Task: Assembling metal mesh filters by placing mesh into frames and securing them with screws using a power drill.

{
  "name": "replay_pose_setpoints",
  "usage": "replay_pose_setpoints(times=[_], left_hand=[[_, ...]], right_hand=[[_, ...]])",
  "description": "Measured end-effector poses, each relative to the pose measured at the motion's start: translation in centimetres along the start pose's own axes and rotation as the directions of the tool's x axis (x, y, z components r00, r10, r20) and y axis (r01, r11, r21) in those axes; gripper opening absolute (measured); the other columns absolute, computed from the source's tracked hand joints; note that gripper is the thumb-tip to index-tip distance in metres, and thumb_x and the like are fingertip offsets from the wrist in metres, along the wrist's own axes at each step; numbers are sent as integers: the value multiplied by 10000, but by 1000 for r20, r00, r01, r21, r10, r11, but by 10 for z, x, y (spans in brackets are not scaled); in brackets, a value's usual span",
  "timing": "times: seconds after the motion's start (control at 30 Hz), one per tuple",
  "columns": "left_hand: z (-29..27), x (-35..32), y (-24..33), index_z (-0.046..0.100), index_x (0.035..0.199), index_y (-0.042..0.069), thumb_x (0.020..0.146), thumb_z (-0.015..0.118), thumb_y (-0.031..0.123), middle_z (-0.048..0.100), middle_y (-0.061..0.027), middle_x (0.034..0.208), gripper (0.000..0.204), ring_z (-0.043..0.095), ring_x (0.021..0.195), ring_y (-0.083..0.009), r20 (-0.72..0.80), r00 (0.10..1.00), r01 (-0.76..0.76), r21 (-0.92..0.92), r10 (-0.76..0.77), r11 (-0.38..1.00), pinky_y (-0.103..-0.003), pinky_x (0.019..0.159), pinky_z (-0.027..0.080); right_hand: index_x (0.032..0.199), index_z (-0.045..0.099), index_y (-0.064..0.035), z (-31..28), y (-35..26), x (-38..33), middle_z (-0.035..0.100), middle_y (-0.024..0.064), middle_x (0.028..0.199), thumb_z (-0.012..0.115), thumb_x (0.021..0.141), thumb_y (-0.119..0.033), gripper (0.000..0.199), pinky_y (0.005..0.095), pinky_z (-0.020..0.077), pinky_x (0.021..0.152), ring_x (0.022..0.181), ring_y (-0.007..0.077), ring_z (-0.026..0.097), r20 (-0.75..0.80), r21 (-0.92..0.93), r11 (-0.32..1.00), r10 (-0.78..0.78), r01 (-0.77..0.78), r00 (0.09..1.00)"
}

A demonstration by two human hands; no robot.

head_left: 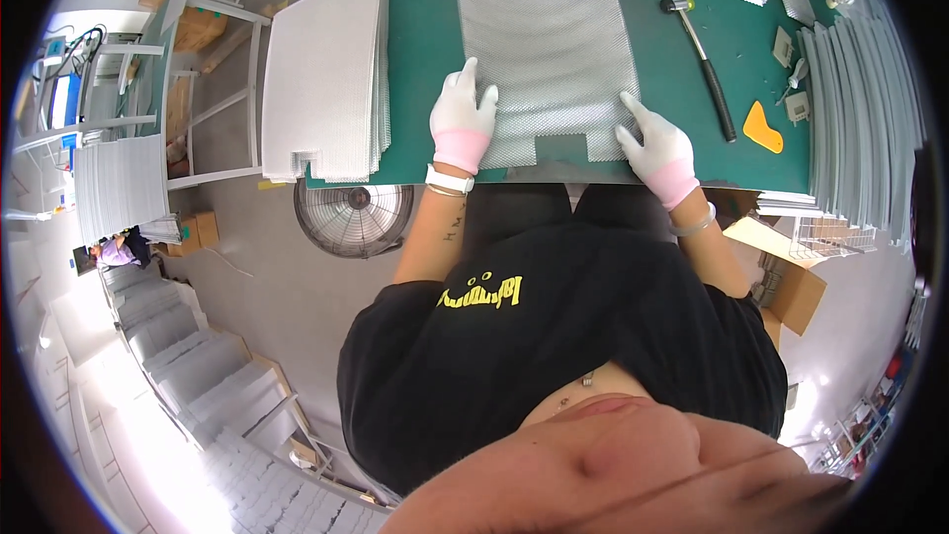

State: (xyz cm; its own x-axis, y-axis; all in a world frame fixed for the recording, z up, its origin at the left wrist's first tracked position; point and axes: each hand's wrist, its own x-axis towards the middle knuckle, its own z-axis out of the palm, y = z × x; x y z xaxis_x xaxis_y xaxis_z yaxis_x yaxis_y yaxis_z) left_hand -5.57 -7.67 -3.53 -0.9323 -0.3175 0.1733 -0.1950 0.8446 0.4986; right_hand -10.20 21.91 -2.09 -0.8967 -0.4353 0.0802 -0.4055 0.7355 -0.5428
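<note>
Mesh sheet [549,49] lies flat on the green bench [425,40], near edge toward the person, a rectangular notch cut out of that near edge. Silvery, expanded-metal look, fine diamond pattern; surface shows slight ripples.

Left hand [462,117], white glove with pink cuff, rests flat on the sheet's near left corner, fingers spread, pressing down and not gripping. Right hand [657,143], same glove, lies open on the near right corner, index finger stretched along the sheet's edge. Neither hand closes around anything.

Handling, as a judgement: thin and light, likely springy rather than stiff, so it would flex or buckle if lifted by one corner. Cut edges probably sharp or snaggy, which suits the gloves. Best hold looks to be both near corners, or two opposite side edges, keeping it level; flat palms can slide it across the bench.

Left of the sheet, a thick stack of similar sheets [326,74] overhangs the bench edge, notches aligned at the near corner. To the right, a hammer [700,64] with a dark handle lies well apart from the sheet; beyond it an orange scraper [762,129] and a few small pale parts. More sheets stand on edge in a rack [860,109] at far right.

Below the bench edge, a round fan [354,216] sits on the floor. Cardboard boxes [786,277] at lower right.
</note>
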Motion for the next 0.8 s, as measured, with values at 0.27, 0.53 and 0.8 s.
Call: replay_pose_setpoints(times=[0.27, 0.53, 0.8], left_hand=[[-18, 10, 5, 610, 1350, 231, 820, 738, 371, 435, -214, 1430, 562, 449, 1282, -417, 82, 996, 18, 181, -33, 983, -518, 1057, 393], [-52, 138, 58, 602, 1323, 47, 851, 748, 283, 427, -266, 1476, 548, 437, 1342, -424, -439, 758, -564, -71, 482, 822, -476, 1129, 341], [-20, 398, 125, 211, 1547, -55, 879, 648, 504, 455, -318, 1462, 974, 524, 1310, -376, -176, 980, -137, -279, 90, 950, -414, 1073, 429]], right_hand=[[1430, 521, -153, -34, -33, 15, 692, 163, 1004, 615, 922, -364, 559, 418, 538, 795, 882, 339, 668, 311, -372, 922, 232, -106, 922], [1072, 656, -40, -169, 46, 159, 672, 214, 958, 711, 857, -228, 291, 461, 521, 800, 940, 400, 649, -530, -240, 929, -369, 283, 763], [1265, 623, -33, -202, 29, 325, 668, 204, 1207, 603, 905, -444, 547, 458, 493, 968, 1138, 373, 620, -214, -394, 916, -166, 71, 963]])
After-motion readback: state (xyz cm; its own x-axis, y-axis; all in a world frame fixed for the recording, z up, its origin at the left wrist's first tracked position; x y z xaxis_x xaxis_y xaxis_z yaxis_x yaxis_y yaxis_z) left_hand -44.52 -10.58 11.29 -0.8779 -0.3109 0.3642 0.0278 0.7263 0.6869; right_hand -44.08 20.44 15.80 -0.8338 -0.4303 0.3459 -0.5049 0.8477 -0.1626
